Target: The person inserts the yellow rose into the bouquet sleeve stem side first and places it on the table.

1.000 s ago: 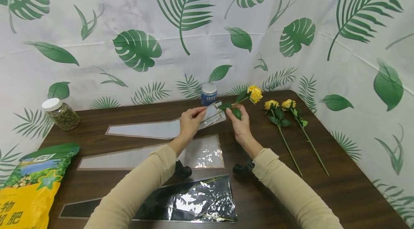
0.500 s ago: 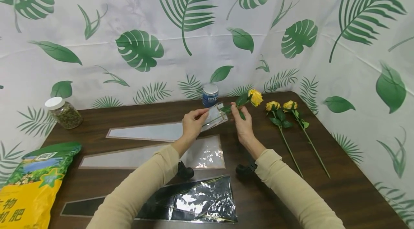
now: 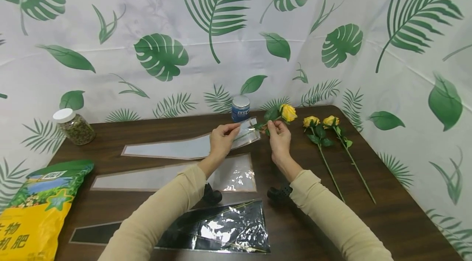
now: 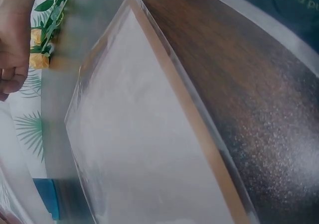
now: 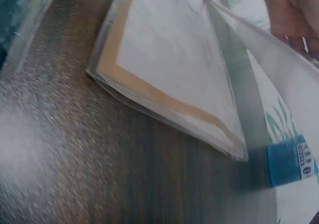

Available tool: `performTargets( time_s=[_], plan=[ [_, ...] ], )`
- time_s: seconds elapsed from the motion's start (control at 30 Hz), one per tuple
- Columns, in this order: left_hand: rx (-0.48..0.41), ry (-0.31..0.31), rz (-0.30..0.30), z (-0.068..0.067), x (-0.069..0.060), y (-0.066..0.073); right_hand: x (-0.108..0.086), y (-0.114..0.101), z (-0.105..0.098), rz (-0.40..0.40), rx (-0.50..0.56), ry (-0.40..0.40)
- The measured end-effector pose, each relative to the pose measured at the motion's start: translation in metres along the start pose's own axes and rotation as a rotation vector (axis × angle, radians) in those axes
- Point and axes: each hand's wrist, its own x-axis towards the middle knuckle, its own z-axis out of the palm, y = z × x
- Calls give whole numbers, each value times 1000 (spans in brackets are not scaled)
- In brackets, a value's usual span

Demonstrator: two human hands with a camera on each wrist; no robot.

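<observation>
In the head view, my left hand (image 3: 221,141) pinches the open wide end of a long, tapered white flower sleeve (image 3: 184,148) with a tan border. My right hand (image 3: 281,142) pinches the stem of a yellow rose (image 3: 288,112) just under its bloom. The rose lies slanted, bloom to the right, its lower stem inside the sleeve's clear end. How far down the stem reaches is hidden behind my left hand. From the left wrist, my right hand (image 4: 12,45) shows at the edge; the right wrist view catches my left hand (image 5: 294,15).
Two more yellow roses (image 3: 320,138) lie at the right. Nearer lie another white sleeve (image 3: 236,175) and a black one (image 3: 228,228). A blue can (image 3: 240,111) stands behind my hands. At left are a lidded jar (image 3: 76,130) and a yellow-green bag (image 3: 37,220).
My right hand has shifted along the stem to closer under the bloom. The rose has moved slightly left, toward the sleeve. My left hand keeps its hold on the sleeve.
</observation>
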Motion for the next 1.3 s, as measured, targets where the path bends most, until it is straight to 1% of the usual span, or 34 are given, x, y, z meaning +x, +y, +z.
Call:
performTargets(
  time_s=[0.17, 0.27, 0.33, 0.4, 0.47, 0.53, 0.57, 0.63, 0.7, 0.8, 0.93, 1.03, 1.1, 1.2, 1.3],
  plan=[
    [7, 5, 37, 3, 0, 3, -6, 2, 8, -13, -36, 22],
    [8, 15, 63, 5, -1, 4, -9, 1, 13, 15, -65, 29],
    [7, 25, 67, 5, -1, 5, -9, 0, 15, 63, -82, 29],
    [-7, 32, 66, 6, -1, 6, -8, -1, 15, 139, -89, 21],
    [-15, 38, 63, 5, 0, 7, -7, -2, 14, 225, -72, 4],
    [-18, 40, 60, 4, 0, 7, -5, -3, 12, 290, -36, -5],
    [-18, 38, 59, 4, 0, 7, -5, -4, 11, 310, -12, -6],
    [-10, 37, 55, 2, 0, 7, -3, -4, 9, 324, 26, -1],
    [-3, 34, 46, 1, -1, 7, -2, -4, 7, 304, 59, 0],
    [-6, 28, 25, 0, -3, 7, 0, -2, 6, 256, 72, -9],
    [-13, 21, 7, 0, -3, 7, 3, 1, 5, 152, 112, 10],
    [-15, 18, 12, 1, -2, 6, 4, 1, 3, 65, 148, 29],
    [-21, 15, 17, 1, -2, 6, 4, 0, 3, 23, 155, 36],
    [-27, 16, 22, 2, -1, 6, 3, -1, 2, -15, 155, 41],
    [-20, 24, 21, 2, 1, 7, 1, -2, 2, -13, 107, 40]
  ],
)
